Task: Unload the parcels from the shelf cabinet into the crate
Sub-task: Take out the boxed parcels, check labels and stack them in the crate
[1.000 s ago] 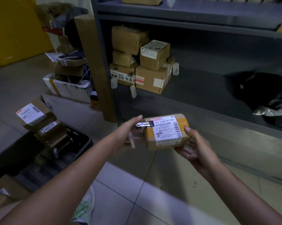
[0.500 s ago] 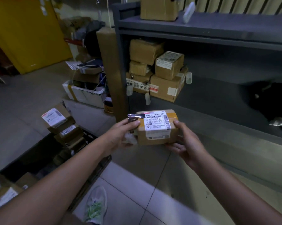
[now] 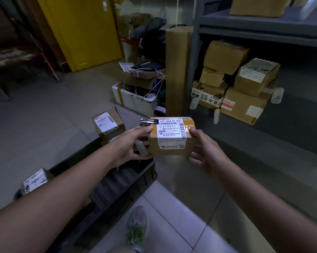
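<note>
I hold a small brown parcel (image 3: 172, 143) with a white barcode label and a metal binder clip on its top left corner. My left hand (image 3: 130, 145) grips its left end and my right hand (image 3: 203, 152) grips its right end. The parcel hovers just beyond the far right corner of the dark crate (image 3: 145, 178), in front of the grey shelf cabinet (image 3: 263, 31). Several brown parcels (image 3: 243, 105) are stacked at the left end of the middle shelf. Labelled parcels (image 3: 106, 123) lie in the crate.
A tall cardboard box (image 3: 176, 70) leans against the cabinet's left post. Beside it sits a white foam box (image 3: 132, 99) full of clutter. A yellow door (image 3: 84, 30) stands at the back. My shoe (image 3: 137, 227) is on the tiled floor by the crate.
My view has swung left and the parcel in both hands has travelled left, away from the shelf, toward the crate. Both hands keep the same hold.
</note>
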Tool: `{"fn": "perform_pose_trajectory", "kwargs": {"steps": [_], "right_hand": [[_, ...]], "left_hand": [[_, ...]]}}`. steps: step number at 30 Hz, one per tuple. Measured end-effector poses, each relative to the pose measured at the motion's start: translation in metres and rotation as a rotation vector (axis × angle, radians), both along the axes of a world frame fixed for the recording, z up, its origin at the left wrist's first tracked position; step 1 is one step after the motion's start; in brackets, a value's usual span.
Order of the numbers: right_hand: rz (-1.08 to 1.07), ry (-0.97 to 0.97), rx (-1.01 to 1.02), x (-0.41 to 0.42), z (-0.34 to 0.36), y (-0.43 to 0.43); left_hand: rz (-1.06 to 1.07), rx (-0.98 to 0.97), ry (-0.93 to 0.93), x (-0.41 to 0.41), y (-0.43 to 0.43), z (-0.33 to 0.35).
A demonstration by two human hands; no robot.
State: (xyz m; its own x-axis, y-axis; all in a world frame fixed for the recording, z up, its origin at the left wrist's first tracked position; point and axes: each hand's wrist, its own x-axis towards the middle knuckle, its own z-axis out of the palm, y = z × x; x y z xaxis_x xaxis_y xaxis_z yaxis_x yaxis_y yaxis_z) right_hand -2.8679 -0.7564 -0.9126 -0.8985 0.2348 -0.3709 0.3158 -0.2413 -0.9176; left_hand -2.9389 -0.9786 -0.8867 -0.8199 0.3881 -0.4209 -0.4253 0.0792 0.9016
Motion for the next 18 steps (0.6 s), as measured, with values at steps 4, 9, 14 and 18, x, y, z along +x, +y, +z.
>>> {"fn": "perform_pose_trajectory", "kwargs": {"steps": [4, 9, 14, 18], "right_hand": [[0.054, -0.025, 0.038, -0.031, -0.012, -0.029], [0.121, -0.031, 0.068, -0.064, -0.028, -0.070], [0.205, -0.052, 0.071, -0.090, -0.047, -0.128], [0.276, -0.060, 0.048, -0.101, -0.057, -0.174]], "left_hand": [[0.088, 0.026, -0.002, -0.020, -0.033, -0.022], [0.199, 0.024, -0.035, -0.035, -0.076, -0.048], [0.364, 0.009, -0.081, -0.036, -0.132, -0.065], [0.457, 0.015, -0.083, -0.030, -0.179, -0.074]]}}
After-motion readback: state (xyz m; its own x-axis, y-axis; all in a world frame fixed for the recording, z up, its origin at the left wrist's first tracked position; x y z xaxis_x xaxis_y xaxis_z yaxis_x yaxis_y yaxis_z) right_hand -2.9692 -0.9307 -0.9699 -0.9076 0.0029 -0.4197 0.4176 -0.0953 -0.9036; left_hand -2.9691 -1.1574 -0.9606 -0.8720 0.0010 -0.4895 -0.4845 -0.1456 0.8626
